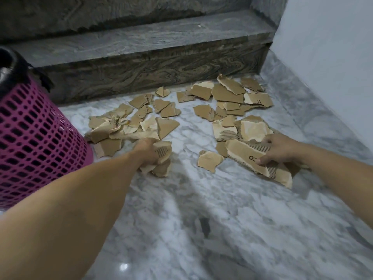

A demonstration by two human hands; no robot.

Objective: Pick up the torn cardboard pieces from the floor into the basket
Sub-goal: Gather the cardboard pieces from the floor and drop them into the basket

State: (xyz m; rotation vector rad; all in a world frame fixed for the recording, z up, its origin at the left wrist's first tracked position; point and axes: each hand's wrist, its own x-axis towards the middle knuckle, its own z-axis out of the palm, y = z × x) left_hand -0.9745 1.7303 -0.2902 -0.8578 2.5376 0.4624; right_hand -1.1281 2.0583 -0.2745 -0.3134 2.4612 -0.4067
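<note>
Covering most of the view, the white marble floor [201,229] meets a dark stone step [141,63] at the back. Pink mesh basket [30,138], lined with a black bag, stands at far left. Torn cardboard pieces [228,93] lie scattered between step and hands, in two loose clusters. Left hand [147,152] is closed around a crumpled wad of pieces; right hand [280,150] pinches a long printed strip [246,156] resting on the floor.

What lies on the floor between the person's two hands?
In the head view, one loose torn cardboard scrap on bare marble floor, between left hand and right hand.
</note>
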